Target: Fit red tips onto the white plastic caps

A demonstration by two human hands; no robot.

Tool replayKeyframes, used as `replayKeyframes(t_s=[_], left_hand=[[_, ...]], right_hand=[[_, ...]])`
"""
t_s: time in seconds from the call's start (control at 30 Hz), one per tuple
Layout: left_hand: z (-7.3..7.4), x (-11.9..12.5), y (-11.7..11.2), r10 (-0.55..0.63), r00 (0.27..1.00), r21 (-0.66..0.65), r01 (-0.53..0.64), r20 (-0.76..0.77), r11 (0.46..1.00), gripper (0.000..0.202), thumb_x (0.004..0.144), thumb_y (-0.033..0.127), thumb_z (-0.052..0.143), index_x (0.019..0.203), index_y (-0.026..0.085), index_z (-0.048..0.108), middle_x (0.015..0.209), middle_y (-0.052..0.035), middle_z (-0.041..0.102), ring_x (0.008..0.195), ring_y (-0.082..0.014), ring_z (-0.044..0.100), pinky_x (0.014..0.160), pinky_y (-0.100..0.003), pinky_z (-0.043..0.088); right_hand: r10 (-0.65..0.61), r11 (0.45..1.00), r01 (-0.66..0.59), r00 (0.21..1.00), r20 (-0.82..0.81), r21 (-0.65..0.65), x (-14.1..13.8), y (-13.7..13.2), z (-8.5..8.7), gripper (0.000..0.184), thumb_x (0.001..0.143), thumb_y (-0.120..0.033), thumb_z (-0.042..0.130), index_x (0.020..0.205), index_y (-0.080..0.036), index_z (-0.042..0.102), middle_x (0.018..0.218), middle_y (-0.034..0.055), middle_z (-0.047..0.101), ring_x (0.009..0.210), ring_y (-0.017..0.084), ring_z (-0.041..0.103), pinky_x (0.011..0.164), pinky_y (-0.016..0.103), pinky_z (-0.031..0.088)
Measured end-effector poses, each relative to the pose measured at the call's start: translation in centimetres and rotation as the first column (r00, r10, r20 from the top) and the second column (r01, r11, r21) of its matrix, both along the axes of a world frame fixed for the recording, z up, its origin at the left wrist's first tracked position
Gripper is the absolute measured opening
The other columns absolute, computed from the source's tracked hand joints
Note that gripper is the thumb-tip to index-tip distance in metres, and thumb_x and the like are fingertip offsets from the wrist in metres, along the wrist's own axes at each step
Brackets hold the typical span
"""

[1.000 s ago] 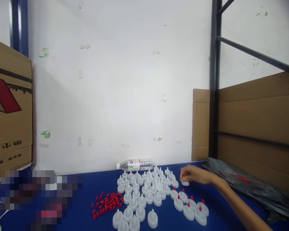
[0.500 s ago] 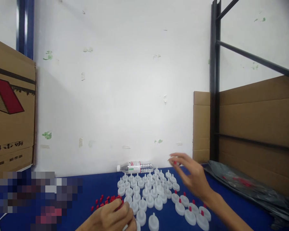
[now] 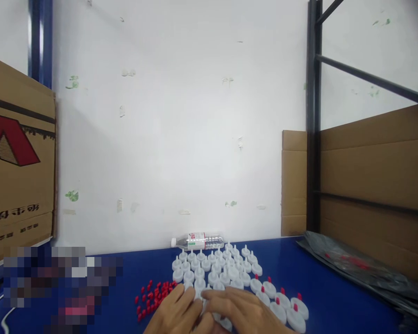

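Observation:
My left hand (image 3: 181,310) and my right hand (image 3: 242,310) meet low in the middle of the view, over the near part of a group of white nozzle caps (image 3: 199,273). Both hands have curled fingers with the tips close together. Whatever lies between them is hidden behind the fingers. Just left of my left hand is a pile of small red tips (image 3: 160,292). Beyond my right hand's outer side stand several white caps with red tips (image 3: 278,310) on their spouts.
A clear plastic bottle (image 3: 200,241) lies against the white wall behind the caps. On the right, a dark plastic bag (image 3: 348,260) rests below a black rack post (image 3: 312,139). A cardboard box (image 3: 17,185) stands at left, near a blurred-out patch on the blue table (image 3: 125,266).
My right hand has come down and left from above the red-tipped caps to meet my left hand. My left hand has shifted slightly right. The view has moved a little.

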State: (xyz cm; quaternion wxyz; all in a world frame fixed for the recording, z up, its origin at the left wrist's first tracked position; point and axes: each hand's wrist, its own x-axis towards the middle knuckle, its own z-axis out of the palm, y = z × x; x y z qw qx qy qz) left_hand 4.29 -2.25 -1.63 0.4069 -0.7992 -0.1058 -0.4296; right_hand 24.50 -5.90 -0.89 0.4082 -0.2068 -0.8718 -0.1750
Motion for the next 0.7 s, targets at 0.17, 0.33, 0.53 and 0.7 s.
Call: replayKeyframes(t_s=[0.17,0.33,0.53,0.7], left_hand=[[1.5,-0.3,-0.1,0.031,0.999,-0.033,-0.032,-0.011,0.999,0.029,0.097,0.012,0.042,0.072,0.021,0.051,0.057,0.0016,0.055,0.055,-0.0173,0.053,0.061,-0.032,0.04],[1.0,-0.3,0.5,0.015,0.998,-0.1,-0.021,-0.065,0.995,0.033,0.103,0.013,0.037,0.073,0.021,0.051,0.061,0.0002,0.058,0.054,-0.0173,0.05,0.061,-0.033,0.038],[0.3,0.2,1.3,-0.091,0.996,-0.283,0.086,-0.004,0.955,0.04,0.105,0.012,0.025,0.072,0.022,0.044,0.063,-0.0012,0.057,0.056,-0.0178,0.048,0.054,-0.031,0.036],[-0.4,-0.3,1.1,-0.11,0.98,-0.688,0.196,0.168,0.699,0.037,0.107,0.027,0.03,0.077,0.022,0.051,0.07,-0.002,0.059,0.065,-0.0175,0.053,0.06,-0.028,0.042]], right_hand=[[0.034,0.999,-0.036,0.996,-0.088,-0.019,0.1,0.6,0.4,0.026,0.099,-0.029,0.06,0.122,-0.021,0.05,0.099,0.006,0.075,0.083,0.016,0.072,0.074,0.024,0.058],[0.04,0.995,-0.032,0.995,-0.087,0.092,0.4,1.1,0.7,0.026,0.098,-0.043,0.062,0.109,-0.021,0.053,0.09,0.0032,0.076,0.074,0.016,0.07,0.068,0.027,0.054],[-0.077,0.974,0.077,0.997,-0.006,0.211,0.5,0.7,1.8,0.016,0.098,-0.033,0.065,0.089,-0.02,0.059,0.098,0.0042,0.079,0.074,0.015,0.068,0.077,0.034,0.049],[-0.158,0.921,0.144,0.987,0.009,0.361,1.6,1.3,2.1,0.012,0.101,-0.014,0.055,0.105,-0.017,0.066,0.107,0.0045,0.079,0.074,0.014,0.067,0.085,0.036,0.045]])
